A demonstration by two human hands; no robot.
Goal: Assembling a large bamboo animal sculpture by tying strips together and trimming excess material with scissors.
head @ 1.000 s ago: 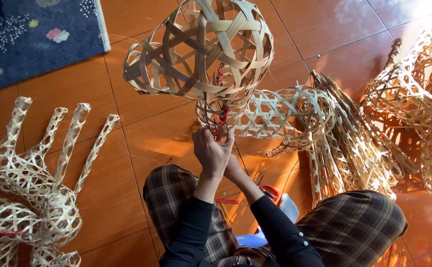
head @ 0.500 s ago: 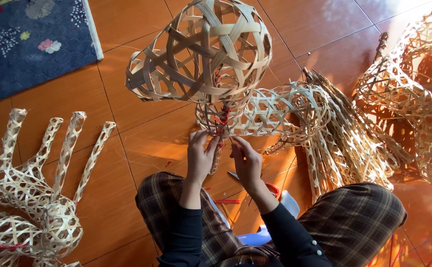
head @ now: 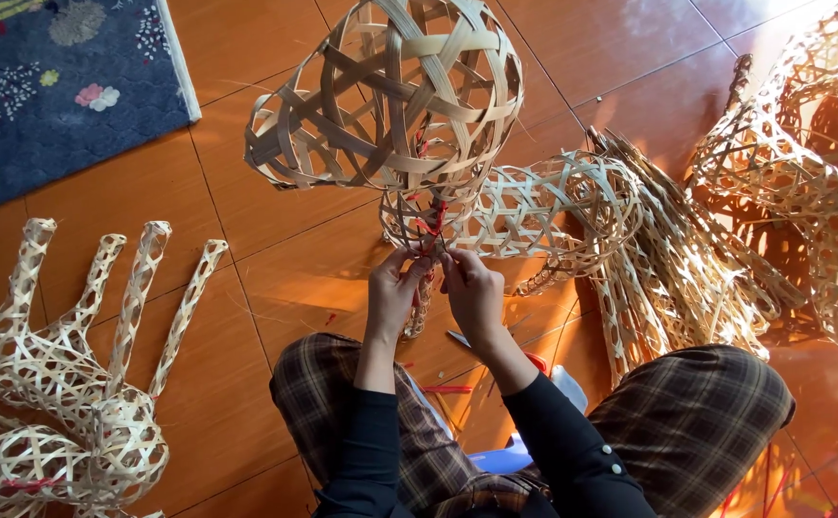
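Both hands sat mid-frame, left hand (head: pixel 392 295) and right hand (head: pixel 471 293) pinched shut on the neck (head: pixel 425 233) of a woven bamboo head (head: pixel 390 96) at top centre, red tie (head: pixel 435 223) right there; 1 woven hand (head: pixel 64 374) lay lower left

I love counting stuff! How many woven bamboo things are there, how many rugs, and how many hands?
Woven bamboo pieces: 4 – held ball-headed piece, hand-shaped piece, tube bundle, big piece at right
Blue rugs: 1
Hands: 2 – left hand, right hand
Total: 7
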